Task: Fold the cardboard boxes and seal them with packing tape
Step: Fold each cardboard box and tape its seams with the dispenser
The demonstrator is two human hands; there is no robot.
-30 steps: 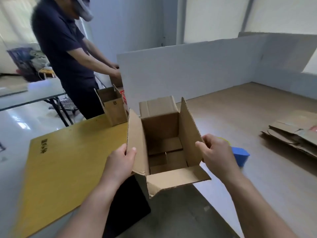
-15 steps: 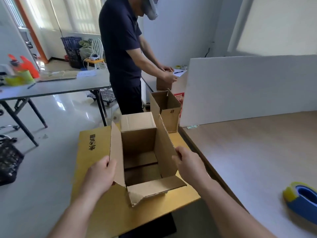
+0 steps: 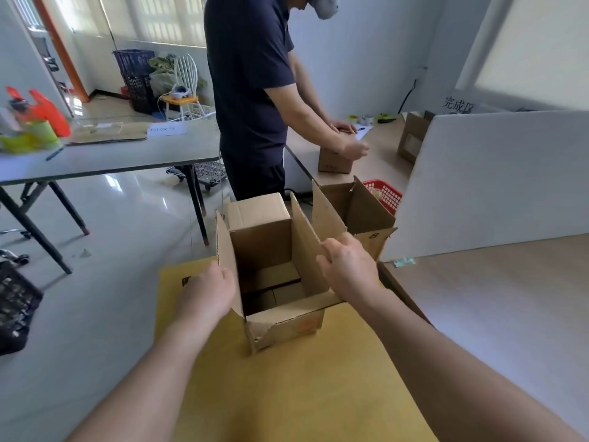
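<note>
The open box (image 3: 261,244) stands upright on the yellow worktop (image 3: 302,378). The left hand (image 3: 207,291) grips its left flap and the right hand (image 3: 349,272) grips its right flap. The near flap (image 3: 287,327) hangs outward (its corner looks torn), so a hasty fold could rip it further. Pressing down hard might also spread the floor flaps, where a gap shows.

We grip an open cardboard box (image 3: 274,272) standing on the yellow board (image 3: 302,393). Our left hand (image 3: 207,291) holds its left flap, and our right hand (image 3: 349,272) curls over the top edge of its right flap. Just behind stands a second open box (image 3: 353,212) marked 8, beside a red basket (image 3: 384,194). Beyond, a person in a dark shirt (image 3: 251,90) has both hands on a small box (image 3: 334,161).
</note>
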